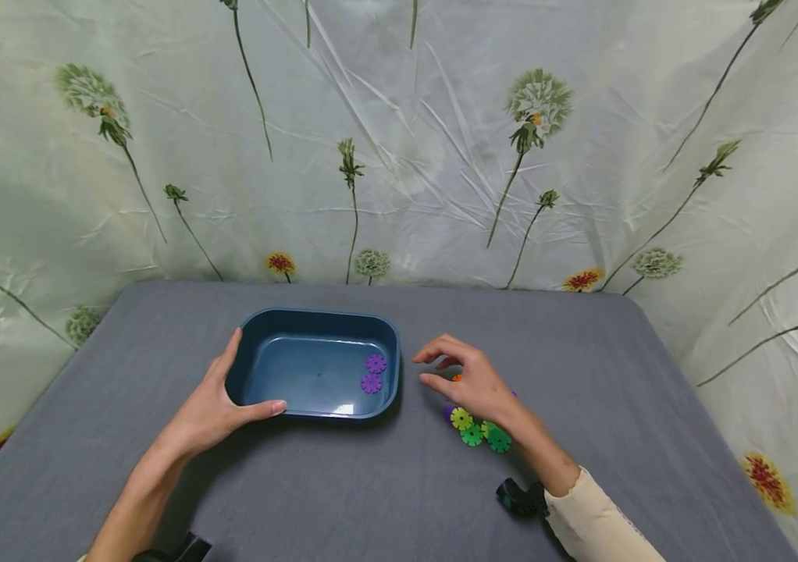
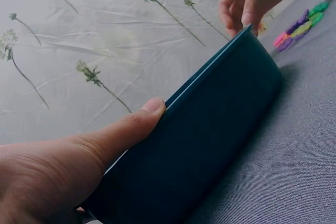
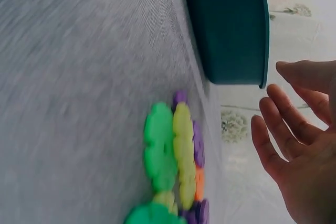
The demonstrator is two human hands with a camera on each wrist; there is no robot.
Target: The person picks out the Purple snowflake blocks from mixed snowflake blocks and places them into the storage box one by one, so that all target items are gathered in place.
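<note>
While the spread left hand (image 1: 212, 410) grips a blue tray (image 1: 308, 378) holding two purple discs (image 1: 375, 364), the loosely curved, empty right hand (image 1: 475, 384) hovers near colourful discs (image 1: 472, 435).

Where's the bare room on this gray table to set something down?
The gray table is bare in front of the blue bin, between the forearms, and right of the right hand. It's crowded beneath and beside that hand, where colorful discs cluster.
</note>
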